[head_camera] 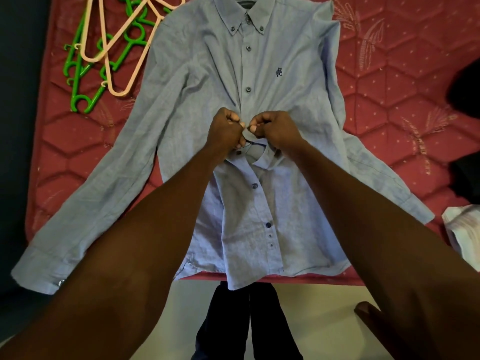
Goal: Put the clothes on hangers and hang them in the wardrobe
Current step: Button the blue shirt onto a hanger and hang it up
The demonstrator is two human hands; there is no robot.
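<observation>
The blue shirt (pixel 259 74) lies front-up and spread across the red mattress (pixel 405 105), collar toward the far edge, hem draped over the near edge. At mid-placket the left hand (pixel 226 128) and right hand (pixel 275 128) meet, fingers curled and pinching the two front edges at a button; whether it is being fastened or undone cannot be told. The buttons above look closed, while the placket below gapes. So the step in hand is preparing the shirt, with no hanger in it yet.

Next a hanger must be fetched: the pink hangers (pixel 114 48) and green hangers (pixel 80 74) lie tangled near the far left corner, just beside the shirt's shoulder. Bare mattress shows right of the shirt, though dark clothing (pixel 466 87) and a white garment (pixel 459 229) occupy the right edge.
</observation>
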